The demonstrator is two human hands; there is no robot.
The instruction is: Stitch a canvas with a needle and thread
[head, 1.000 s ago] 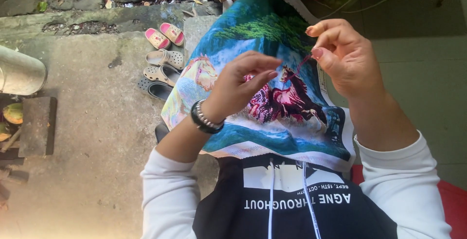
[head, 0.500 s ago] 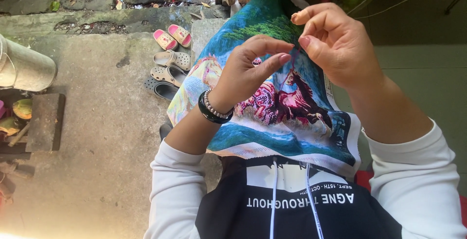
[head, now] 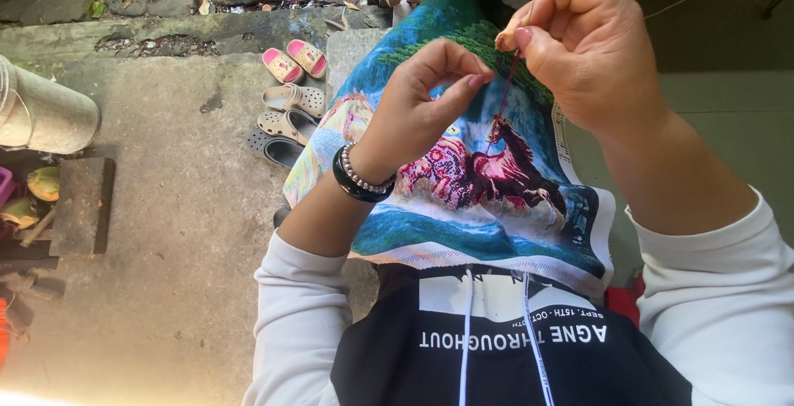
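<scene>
A colourful embroidery cloth (head: 463,199) with a horse picture in dark red, blue and green lies over my lap. My right hand (head: 591,46) is raised above it, pinching the top of a dark red thread (head: 502,108) that runs down to the horse. My left hand (head: 422,100), with beaded and black bracelets at the wrist, pinches the same thread just beside the right fingertips. A needle is too small to make out.
Several pairs of sandals and clogs (head: 289,100) lie on the concrete floor to the left. A metal bucket (head: 41,112) lies on its side at the far left, near a brick (head: 81,206). I wear a black-and-white hooded top (head: 496,348).
Both hands have risen and come closer together above the cloth, drawing the red thread up taut. The view has shifted slightly.
</scene>
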